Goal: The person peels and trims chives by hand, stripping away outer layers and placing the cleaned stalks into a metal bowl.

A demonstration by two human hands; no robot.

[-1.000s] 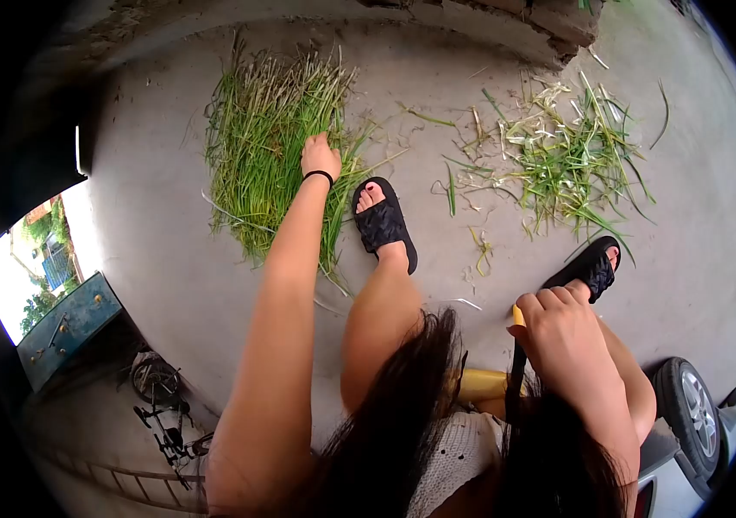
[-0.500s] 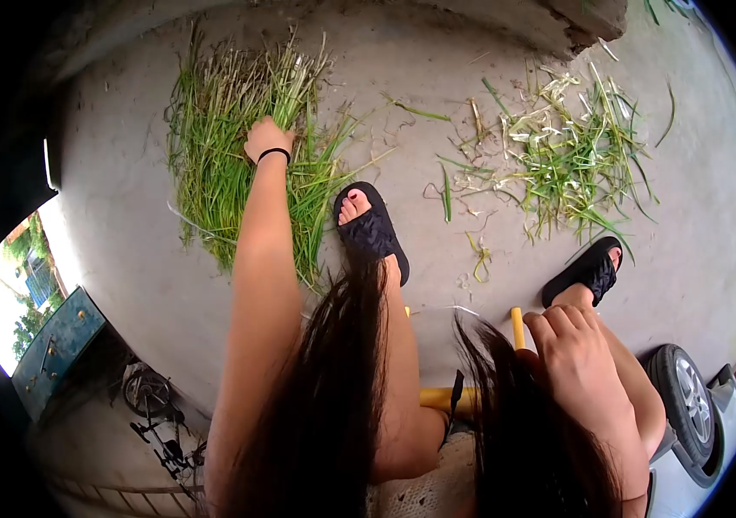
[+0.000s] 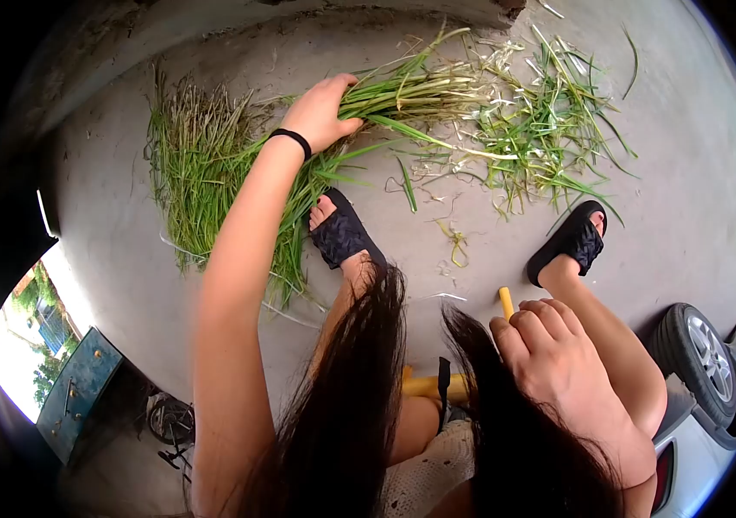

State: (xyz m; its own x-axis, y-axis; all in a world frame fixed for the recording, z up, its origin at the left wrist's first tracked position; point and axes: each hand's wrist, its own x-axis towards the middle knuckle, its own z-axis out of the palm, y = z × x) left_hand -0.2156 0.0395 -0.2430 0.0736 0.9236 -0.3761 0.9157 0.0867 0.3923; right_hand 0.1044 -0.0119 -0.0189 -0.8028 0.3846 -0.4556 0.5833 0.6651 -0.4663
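Note:
My left hand (image 3: 323, 112), with a black band at the wrist, is closed round a bundle of long green stalks (image 3: 420, 93) that points right, its pale ends over the floor. Below and left of it lies a wide heap of green stalks (image 3: 204, 173). Loose trimmed leaves and pale scraps (image 3: 549, 121) are spread to the right of the bundle. My right hand (image 3: 545, 345) is curled near my right knee; a yellow bar (image 3: 506, 302) shows just beyond its fingers. What it may hold is hidden.
My feet in black sandals (image 3: 342, 231) stand apart on the concrete floor (image 3: 385, 285). A wheel (image 3: 704, 358) of a light-coloured vehicle is at the lower right. At the lower left are a blue-green cabinet (image 3: 79, 393) and a bicycle (image 3: 169, 423). A rough ledge runs along the top.
My left hand has gone from the heap up and to the right, taking a bundle of stalks with it. The bundle now lies sideways. My right hand stays near the knee.

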